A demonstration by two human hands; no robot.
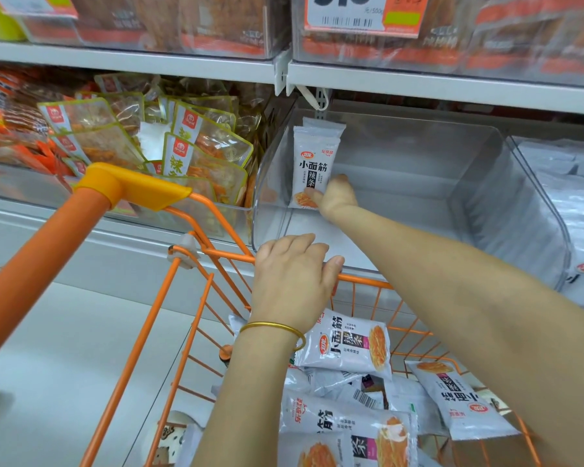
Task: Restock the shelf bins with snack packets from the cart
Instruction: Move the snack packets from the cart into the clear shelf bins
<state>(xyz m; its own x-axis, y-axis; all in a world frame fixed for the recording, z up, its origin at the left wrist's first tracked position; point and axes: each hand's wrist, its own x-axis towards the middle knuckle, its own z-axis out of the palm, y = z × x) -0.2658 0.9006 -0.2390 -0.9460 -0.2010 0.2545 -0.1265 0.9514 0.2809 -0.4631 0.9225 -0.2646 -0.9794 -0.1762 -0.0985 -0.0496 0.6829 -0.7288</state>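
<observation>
The clear bin (486, 183) is the landmark. Its inside is mostly bare floor, open from the front and above. Upright packets (312, 163) and the right hand (338, 197) crowd its left wall. The shelf edge (452, 89) caps it overhead. Below its front lip, the left hand (290, 281) grips the cart rim (364, 281).

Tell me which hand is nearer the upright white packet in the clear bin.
Right. The right hand is inside the clear bin, its grip on the upright white packet at the lower end. The left hand rests below on the orange cart rim, outside the bin.
</observation>
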